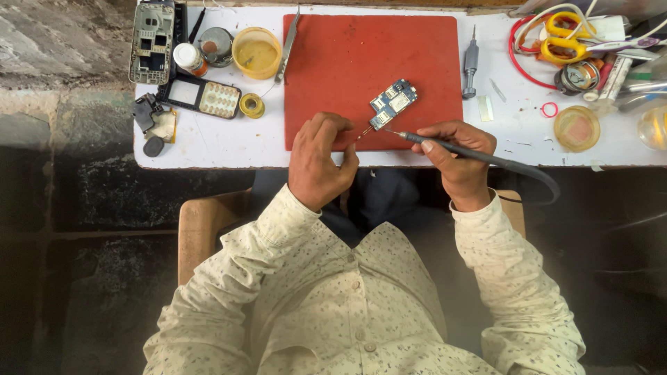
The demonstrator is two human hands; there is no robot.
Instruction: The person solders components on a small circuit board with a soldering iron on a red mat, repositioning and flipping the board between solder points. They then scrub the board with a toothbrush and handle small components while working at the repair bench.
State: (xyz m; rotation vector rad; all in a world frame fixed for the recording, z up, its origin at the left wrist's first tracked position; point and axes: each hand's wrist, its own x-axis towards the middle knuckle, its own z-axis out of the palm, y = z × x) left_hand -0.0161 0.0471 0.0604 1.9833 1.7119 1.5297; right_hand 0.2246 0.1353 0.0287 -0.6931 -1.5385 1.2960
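Note:
A small blue phone circuit board [392, 103] lies on a red mat [347, 62] on the white table [208, 142]. My left hand [316, 163] rests at the mat's near edge. It pinches a thin wire [363, 131] whose end points at the board's lower corner. My right hand [460, 158] grips a dark soldering iron [445, 144] like a pen. The iron's tip touches or nearly touches the same corner of the board. Its black cable [538, 175] loops off to the right over the table edge.
Left of the mat lie a phone frame [151, 42], a keypad cover [201, 96], a solder spool [251, 105], a yellow cup [256, 52] and tweezers [288, 42]. To its right are a grey screwdriver [470, 62], yellow-handled scissors [566, 38] and a round amber dish [577, 128].

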